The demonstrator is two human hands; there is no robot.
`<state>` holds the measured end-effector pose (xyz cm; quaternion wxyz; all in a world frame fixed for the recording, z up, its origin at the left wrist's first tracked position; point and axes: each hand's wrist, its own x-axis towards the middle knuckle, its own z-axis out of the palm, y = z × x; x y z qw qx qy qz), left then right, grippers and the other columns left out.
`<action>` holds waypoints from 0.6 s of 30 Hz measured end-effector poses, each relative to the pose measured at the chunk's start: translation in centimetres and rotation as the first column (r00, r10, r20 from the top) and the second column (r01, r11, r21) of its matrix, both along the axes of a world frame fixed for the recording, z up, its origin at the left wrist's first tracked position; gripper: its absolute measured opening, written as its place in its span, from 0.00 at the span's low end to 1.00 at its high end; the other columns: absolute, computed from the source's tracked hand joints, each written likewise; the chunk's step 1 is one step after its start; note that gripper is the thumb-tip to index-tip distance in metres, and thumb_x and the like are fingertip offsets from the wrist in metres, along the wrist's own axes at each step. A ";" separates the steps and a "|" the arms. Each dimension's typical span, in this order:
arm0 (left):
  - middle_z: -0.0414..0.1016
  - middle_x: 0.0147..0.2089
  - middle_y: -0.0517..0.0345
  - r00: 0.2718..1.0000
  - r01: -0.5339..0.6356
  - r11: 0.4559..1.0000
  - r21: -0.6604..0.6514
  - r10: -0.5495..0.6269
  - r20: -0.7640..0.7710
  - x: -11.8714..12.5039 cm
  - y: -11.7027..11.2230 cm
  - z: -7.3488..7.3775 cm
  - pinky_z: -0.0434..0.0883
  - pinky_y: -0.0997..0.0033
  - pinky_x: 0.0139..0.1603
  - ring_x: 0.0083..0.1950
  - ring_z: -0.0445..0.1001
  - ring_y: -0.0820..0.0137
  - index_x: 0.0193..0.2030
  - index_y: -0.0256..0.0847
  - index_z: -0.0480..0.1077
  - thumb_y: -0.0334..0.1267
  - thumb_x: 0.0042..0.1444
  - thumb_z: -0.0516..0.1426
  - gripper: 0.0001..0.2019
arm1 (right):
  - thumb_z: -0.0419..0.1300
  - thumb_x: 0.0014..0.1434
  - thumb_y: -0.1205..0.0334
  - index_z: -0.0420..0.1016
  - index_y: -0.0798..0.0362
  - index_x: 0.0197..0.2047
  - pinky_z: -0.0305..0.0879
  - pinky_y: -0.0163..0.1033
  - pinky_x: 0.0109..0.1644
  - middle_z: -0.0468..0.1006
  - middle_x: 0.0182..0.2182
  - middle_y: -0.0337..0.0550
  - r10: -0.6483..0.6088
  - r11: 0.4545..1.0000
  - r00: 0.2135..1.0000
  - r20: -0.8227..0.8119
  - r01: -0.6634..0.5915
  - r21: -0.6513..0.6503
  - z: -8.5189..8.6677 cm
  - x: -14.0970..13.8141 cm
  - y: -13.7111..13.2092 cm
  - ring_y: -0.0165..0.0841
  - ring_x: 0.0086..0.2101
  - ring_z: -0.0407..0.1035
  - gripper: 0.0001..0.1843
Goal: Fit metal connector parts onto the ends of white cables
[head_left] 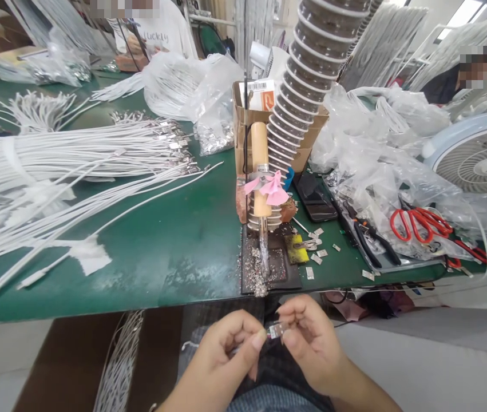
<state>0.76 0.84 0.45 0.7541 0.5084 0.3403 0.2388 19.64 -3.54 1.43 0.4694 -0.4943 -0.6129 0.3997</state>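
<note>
Green surface [174, 252], crowded workshop: one soldering iron [260, 189], one red scissors [419, 223], one fan [481, 154], white cable bundles [63, 154]. Left hand [226, 349] and right hand [307, 337] pinch one metal connector [276, 330] below the surface edge.

The head-worn camera is looking forward and down, sitting close above the left hand [221, 349] and right hand [307, 337], the green worktable [174, 252] stretching beyond them.

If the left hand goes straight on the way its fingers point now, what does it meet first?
Probably the small metal connector pinched between both hands; the left hand points right, toward the right hand just behind it.
</note>
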 end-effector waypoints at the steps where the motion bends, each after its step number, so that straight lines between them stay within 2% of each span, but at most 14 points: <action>1: 0.64 0.22 0.64 1.000 -0.012 1.000 -0.018 0.013 0.020 0.1 0.2 0.0 0.57 0.75 0.28 0.25 0.60 0.76 0.35 0.37 0.66 0.60 0.66 0.56 0.24 | 0.51 0.71 0.64 0.64 0.47 0.50 0.61 0.22 0.33 0.68 0.31 0.35 -0.028 0.999 1.000 -0.004 0.028 0.034 0.0 0.0 0.2 0.19 0.29 0.61 0.06; 4: 0.64 0.22 0.64 0.997 -0.055 0.998 -0.015 0.055 0.047 0.2 1.0 -0.1 0.56 0.76 0.27 0.24 0.60 0.77 0.34 0.36 0.67 0.59 0.65 0.57 0.24 | 0.50 0.69 0.71 0.62 0.51 0.43 0.62 0.23 0.36 0.65 0.31 0.36 -0.116 0.971 0.992 0.039 0.105 0.215 0.1 -0.1 0.9 0.20 0.32 0.62 0.05; 7: 0.65 0.21 0.64 0.992 -0.109 0.994 0.000 0.109 0.066 0.5 1.6 -0.1 0.56 0.77 0.27 0.24 0.61 0.77 0.35 0.36 0.67 0.56 0.65 0.58 0.22 | 0.54 0.64 0.74 0.64 0.53 0.42 0.67 0.26 0.42 0.66 0.36 0.39 -0.161 0.931 0.972 0.169 0.092 0.353 0.3 -0.2 1.7 0.21 0.38 0.66 0.07; 11: 0.65 0.21 0.64 0.989 -0.146 0.989 0.016 0.146 0.037 0.9 2.3 0.5 0.57 0.77 0.27 0.24 0.62 0.76 0.35 0.35 0.68 0.55 0.63 0.59 0.21 | 0.55 0.61 0.77 0.67 0.54 0.41 0.71 0.29 0.50 0.68 0.41 0.42 -0.170 0.911 0.958 0.231 0.063 0.408 0.3 -0.5 2.5 0.23 0.45 0.69 0.09; 18: 0.65 0.21 0.63 0.988 -0.156 0.987 0.038 0.155 0.027 1.3 3.4 1.4 0.57 0.76 0.28 0.24 0.61 0.75 0.34 0.36 0.67 0.55 0.62 0.58 0.21 | 0.54 0.62 0.76 0.63 0.54 0.38 0.69 0.25 0.48 0.69 0.40 0.39 -0.211 0.912 0.970 0.121 0.150 0.382 0.3 -1.1 3.5 0.20 0.43 0.69 0.07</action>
